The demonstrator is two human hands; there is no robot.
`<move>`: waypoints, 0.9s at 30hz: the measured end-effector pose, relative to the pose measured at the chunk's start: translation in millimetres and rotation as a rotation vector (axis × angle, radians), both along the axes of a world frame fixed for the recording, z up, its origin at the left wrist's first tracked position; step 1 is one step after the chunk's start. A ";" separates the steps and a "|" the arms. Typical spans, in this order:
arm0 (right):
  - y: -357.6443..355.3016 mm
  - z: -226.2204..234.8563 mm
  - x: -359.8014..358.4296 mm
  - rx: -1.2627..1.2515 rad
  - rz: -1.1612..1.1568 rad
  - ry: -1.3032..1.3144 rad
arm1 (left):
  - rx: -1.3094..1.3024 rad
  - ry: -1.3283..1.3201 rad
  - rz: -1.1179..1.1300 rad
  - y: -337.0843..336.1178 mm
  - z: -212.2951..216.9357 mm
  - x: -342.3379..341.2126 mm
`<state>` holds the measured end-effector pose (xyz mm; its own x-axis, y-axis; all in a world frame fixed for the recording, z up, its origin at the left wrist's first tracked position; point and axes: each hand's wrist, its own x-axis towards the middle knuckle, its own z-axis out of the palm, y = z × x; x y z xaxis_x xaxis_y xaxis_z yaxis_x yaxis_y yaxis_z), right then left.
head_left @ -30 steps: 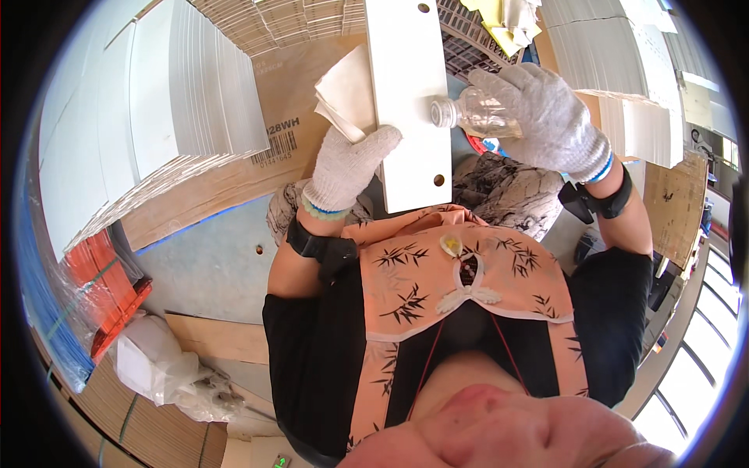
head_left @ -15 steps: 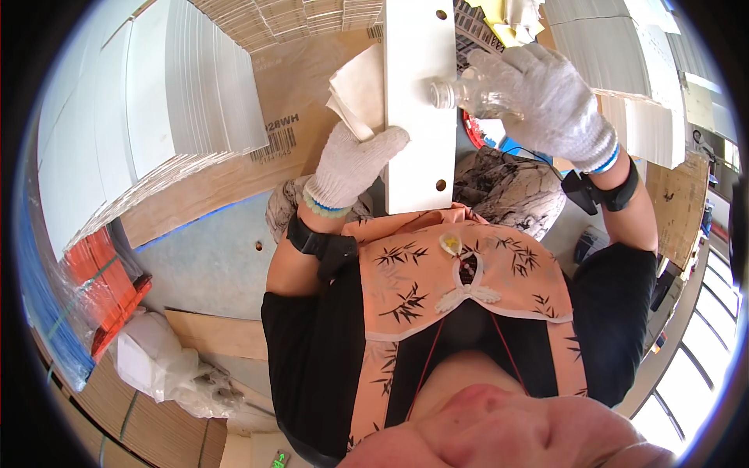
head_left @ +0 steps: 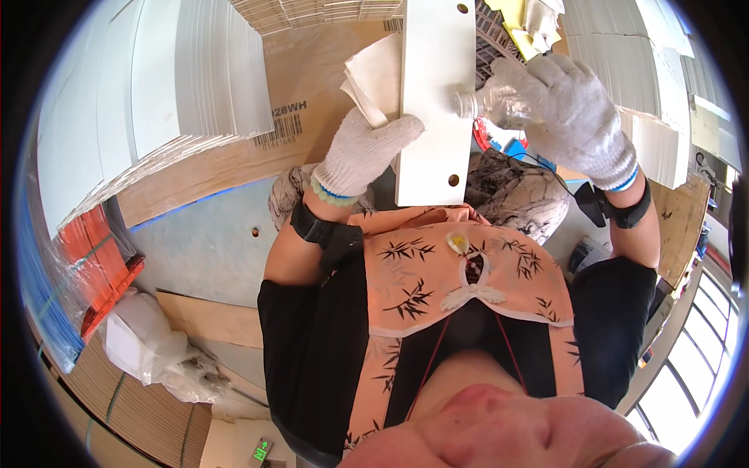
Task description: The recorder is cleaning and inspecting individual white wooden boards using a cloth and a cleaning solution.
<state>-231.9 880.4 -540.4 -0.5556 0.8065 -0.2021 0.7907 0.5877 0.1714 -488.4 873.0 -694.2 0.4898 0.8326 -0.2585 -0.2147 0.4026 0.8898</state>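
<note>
My left hand (head_left: 360, 152), in a white knit glove, is closed at the left edge of a long white board (head_left: 434, 152) with dark round holes. Its thumb lies on the board's face, and a folded cream cloth (head_left: 376, 74) sticks up from the same grip. In my gloved right hand (head_left: 581, 109) is a clear bottle (head_left: 503, 103), tipped on its side with its mouth over the board's right part. Whether liquid comes out cannot be made out. The board's near end is close to my peach apron (head_left: 406, 273), and its far end runs out of view.
Stacks of white boards stand at the left (head_left: 218, 86) and right (head_left: 608, 54). Behind my left hand is a brown carton (head_left: 312, 62). Yellow and pale cloths (head_left: 534, 23) lie at the far right of the board. Plastic-wrapped orange and blue bundles (head_left: 101, 261) stand at lower left.
Both hands, the board, the cloth and the bottle have shifted slightly right in the picture. The view has also moved a little. Both grips look the same.
</note>
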 end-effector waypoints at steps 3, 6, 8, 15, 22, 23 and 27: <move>0.3 -0.4 -3.1 -0.023 0.023 0.007 | -0.034 -0.096 0.047 0.2 8.4 0.1; 9.1 -2.0 -1.5 0.061 0.035 0.055 | 0.017 -0.083 0.043 3.5 4.1 -2.9; 15.2 -0.4 2.0 0.138 0.035 0.079 | 0.002 -0.087 0.028 6.8 7.6 -4.5; 5.3 5.2 8.0 0.128 0.135 0.197 | -0.008 -0.127 0.029 7.5 34.8 -5.7; 7.2 49.2 7.1 0.104 0.077 0.236 | -0.011 -0.204 0.010 1.4 70.2 -0.6; 4.1 56.1 3.6 0.064 0.069 0.225 | -0.025 -0.149 0.018 1.4 73.8 -0.1; -6.4 55.0 3.3 -0.027 0.091 0.244 | 0.009 -0.065 0.041 -0.8 89.4 2.5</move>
<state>-228.6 874.0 -485.4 -0.6608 0.7469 -0.0740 0.7502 0.6602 -0.0353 -485.9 872.2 -604.8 0.4711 0.8543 -0.2197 -0.2886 0.3846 0.8768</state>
